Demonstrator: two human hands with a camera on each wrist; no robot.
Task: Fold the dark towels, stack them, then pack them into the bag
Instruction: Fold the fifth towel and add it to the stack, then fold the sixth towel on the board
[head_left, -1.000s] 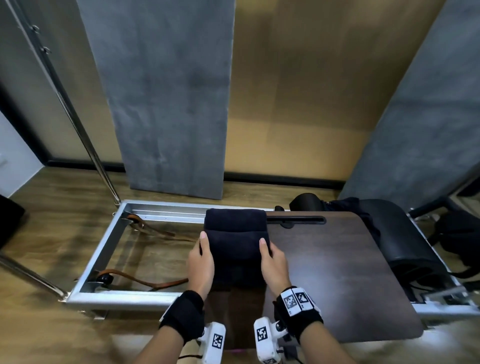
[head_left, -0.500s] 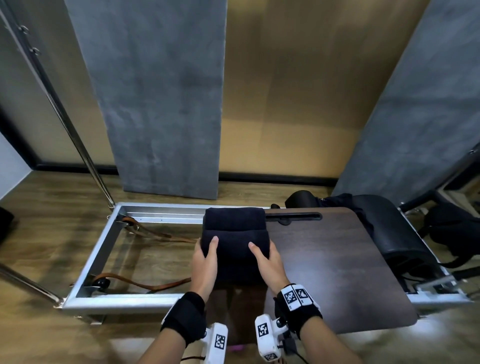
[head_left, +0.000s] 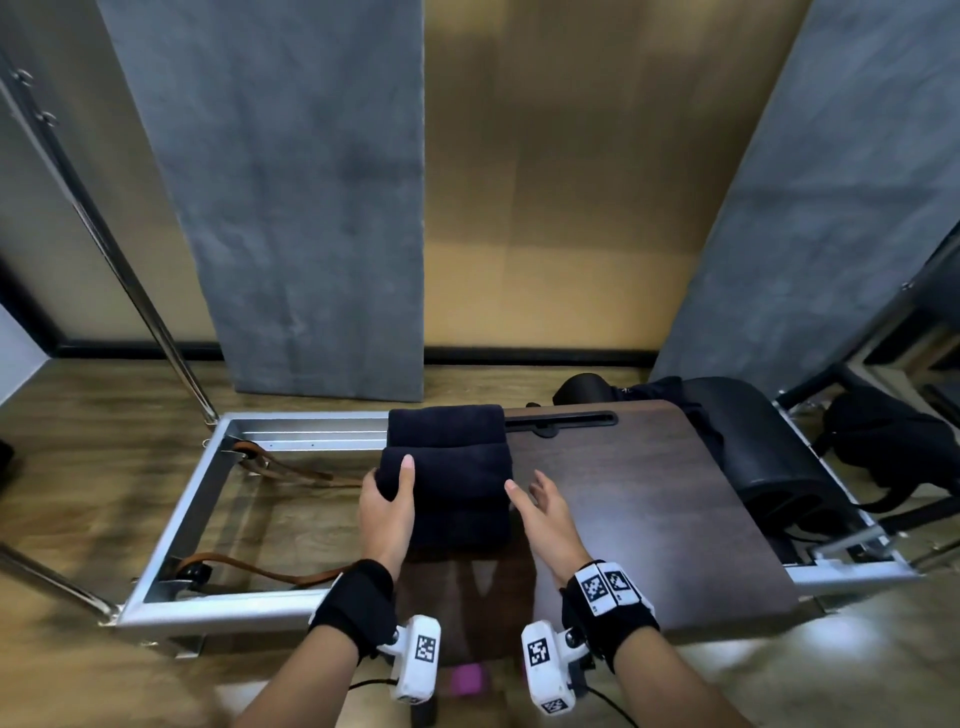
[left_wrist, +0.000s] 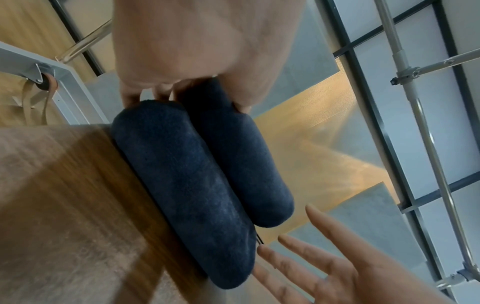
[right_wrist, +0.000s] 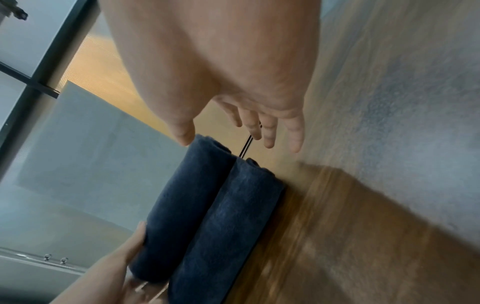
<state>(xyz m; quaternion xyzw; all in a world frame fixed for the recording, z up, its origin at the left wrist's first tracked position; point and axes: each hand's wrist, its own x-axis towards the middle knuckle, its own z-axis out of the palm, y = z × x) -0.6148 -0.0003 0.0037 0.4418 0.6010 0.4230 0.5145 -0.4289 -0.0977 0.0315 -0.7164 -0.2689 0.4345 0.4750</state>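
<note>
Dark wood-grain board (head_left: 649, 499) lies across a silver metal frame (head_left: 171, 525); both forearms enter from the near edge, each wrist in a black band carrying a white tagged camera unit.

Left hand (head_left: 387, 514): thumb on top of the upper dark towel (head_left: 447, 467), fingers curled round that towel's left end. Left wrist view confirms the grasp on the upper towel only; lower dark towel (left_wrist: 182, 181) sits beneath it, flat on the board at its left edge.

Right hand (head_left: 543, 512): released, fingers spread and straight, just beside the right end of the stack. Thumb tip near the upper towel; contact cannot be told. Right wrist view shows the same open spread.

Both towels are folded, navy-black, stacked one on the other, upper one offset slightly toward the near side in the head view.

Inside the open frame, left of the board: two brown leather straps (head_left: 244, 569) over wooden floor.

Beyond the board, right: black padded roll (head_left: 748, 441) with dark fabric draped on it. Further right, a black bag (head_left: 883, 441) on the floor.

Far side: grey panels (head_left: 291, 197) against a tan wall.
</note>
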